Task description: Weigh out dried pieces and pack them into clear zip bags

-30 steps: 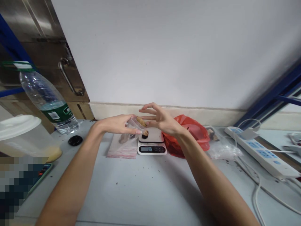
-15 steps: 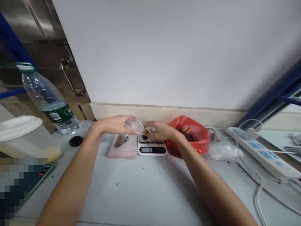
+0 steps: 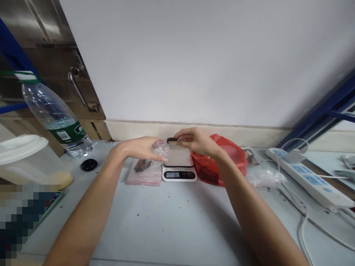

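My left hand [image 3: 142, 147] grips the mouth of a clear zip bag [image 3: 161, 148], thumb in front and fingers behind. Below it lies a stack of zip bags [image 3: 144, 179] with pink edges, a dark piece showing in the top one. Between the fingertips of my right hand [image 3: 195, 140] is a dark-edged, pale-cut dried slice [image 3: 172, 141], held above the far edge of the kitchen scale [image 3: 179, 157]. The white scale has a bare platform and a lit display. Just right of it, a red plastic bag [image 3: 219, 173] stands partly behind my right forearm.
A clear bag with brown pieces [image 3: 252, 159] lies right of the red bag, before a white power strip [image 3: 310, 177] with trailing cables. At left are a large water bottle [image 3: 59, 118], a lidded plastic jug [image 3: 27, 162], a black round cap [image 3: 89, 164] and a phone [image 3: 52, 203].
My right hand has risen from the scale platform and drawn back toward the wall, taking the dried slice with it. My left hand keeps its hold on the zip bag.
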Tool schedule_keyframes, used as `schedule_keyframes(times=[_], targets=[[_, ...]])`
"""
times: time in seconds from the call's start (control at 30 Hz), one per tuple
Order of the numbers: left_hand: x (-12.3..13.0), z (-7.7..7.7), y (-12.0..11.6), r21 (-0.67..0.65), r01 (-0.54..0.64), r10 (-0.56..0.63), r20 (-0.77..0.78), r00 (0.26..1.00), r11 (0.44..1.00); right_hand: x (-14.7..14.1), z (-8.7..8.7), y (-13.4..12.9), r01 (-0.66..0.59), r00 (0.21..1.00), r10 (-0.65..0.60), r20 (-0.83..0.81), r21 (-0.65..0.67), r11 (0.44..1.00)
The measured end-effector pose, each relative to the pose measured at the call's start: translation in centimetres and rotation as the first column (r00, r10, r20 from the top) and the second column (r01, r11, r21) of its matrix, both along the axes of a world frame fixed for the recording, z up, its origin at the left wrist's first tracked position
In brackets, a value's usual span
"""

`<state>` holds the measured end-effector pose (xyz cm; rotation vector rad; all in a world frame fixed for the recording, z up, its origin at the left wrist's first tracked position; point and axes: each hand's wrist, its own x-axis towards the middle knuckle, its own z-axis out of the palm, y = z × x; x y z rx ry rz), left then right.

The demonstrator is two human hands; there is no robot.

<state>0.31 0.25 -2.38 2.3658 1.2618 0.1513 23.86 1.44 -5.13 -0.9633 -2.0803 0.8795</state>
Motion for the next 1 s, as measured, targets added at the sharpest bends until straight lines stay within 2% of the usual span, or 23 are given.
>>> schedule_keyframes(times=[0.1,0.2,0.27,0.43,0.6,0.83,1.0], targets=[[0.0,0.6,-0.2,-0.006,0.003,-0.003,-0.016,1.0,1.0,-0.1,0.9,-0.8,-0.103,0.987,0.108,-0.118,0.045,0.994],[0.0,1.4,-0.7,0.007,0.043,-0.044,0.083,0.996,0.999,0.2,1.8,-1.7,-0.097,0.995,0.098,0.004,0.173,0.98],[-0.1,1.9,-1.0,0.008,0.072,-0.073,0.128,0.989,0.997,0.6,2.3,-2.1,-0.105,0.993,0.091,0.077,0.209,0.972],[-0.4,2.4,-1.3,-0.011,0.127,-0.12,0.265,0.957,0.992,1.1,3.0,-2.4,-0.123,0.989,0.134,-0.057,0.163,0.979],[-0.2,2.4,-1.2,-0.084,0.018,0.012,0.353,0.935,0.996,1.1,3.3,-2.5,-0.008,0.993,0.02,-0.117,0.1,0.995],[0.6,2.8,-1.7,0.086,-0.071,0.02,0.488,0.872,0.994,1.3,4.0,-2.7,0.019,0.977,-0.002,-0.214,0.076,0.997],[1.4,3.1,-2.6,0.262,-0.131,-0.017,0.495,0.869,0.956,1.8,4.2,-3.0,0.002,0.976,0.014,-0.219,0.072,0.997]])
